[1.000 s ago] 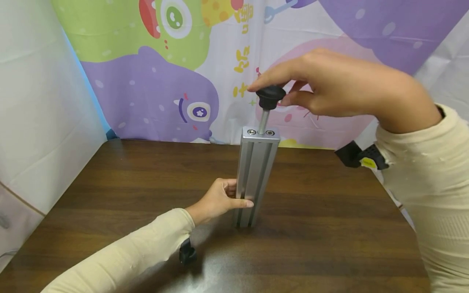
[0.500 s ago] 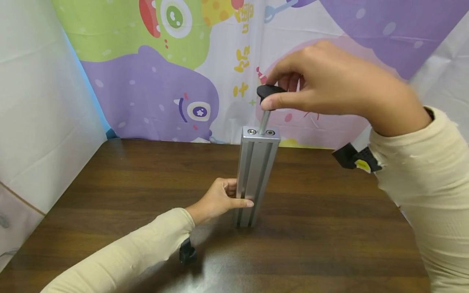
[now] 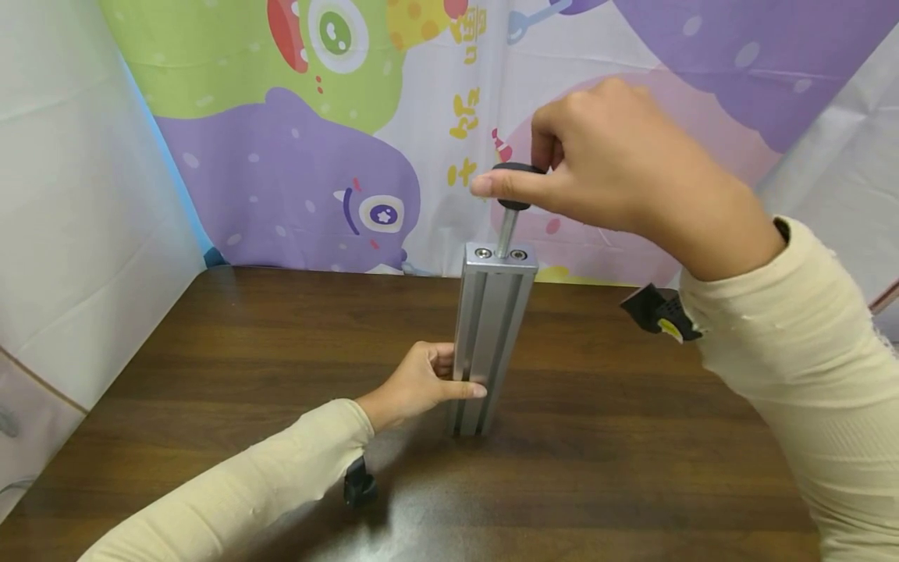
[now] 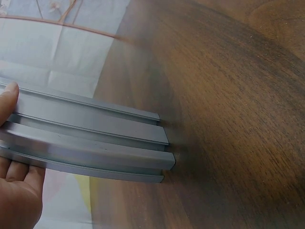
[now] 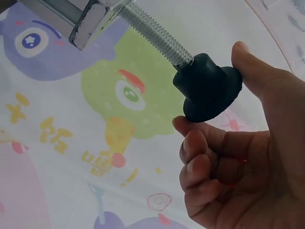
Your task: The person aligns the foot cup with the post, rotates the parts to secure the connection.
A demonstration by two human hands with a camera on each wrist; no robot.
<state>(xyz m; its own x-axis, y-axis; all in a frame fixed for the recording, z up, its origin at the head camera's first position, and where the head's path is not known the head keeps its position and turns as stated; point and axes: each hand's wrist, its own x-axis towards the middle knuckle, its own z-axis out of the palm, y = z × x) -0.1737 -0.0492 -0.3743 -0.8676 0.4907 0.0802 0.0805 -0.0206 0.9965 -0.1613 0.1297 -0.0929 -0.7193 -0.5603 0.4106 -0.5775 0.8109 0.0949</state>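
A slotted aluminium profile [image 3: 492, 328] stands upright on the table, its lower end also showing in the left wrist view. My left hand [image 3: 410, 390] grips it low down, thumb across the near face and fingers behind. From the top end, between two screws, rises the threaded stem [image 5: 157, 36] of a black levelling foot [image 5: 207, 90], disc uppermost. My right hand [image 3: 618, 156] pinches that disc between thumb and index finger at its rim. In the right wrist view the other fingers curl below, off the disc.
The dark wooden table [image 3: 632, 437] spreads around the profile. Behind it hangs a cloth [image 3: 281, 179] printed with cartoon monsters, and a white sheet [image 3: 63, 195] borders the left side. A black wrist camera [image 3: 360, 482] is strapped under the left sleeve.
My right thumb has swung leftward across the near side of the foot while the fingers drew back right, the wrist turning and the forearm shifting left. Left hand and profile stay still.
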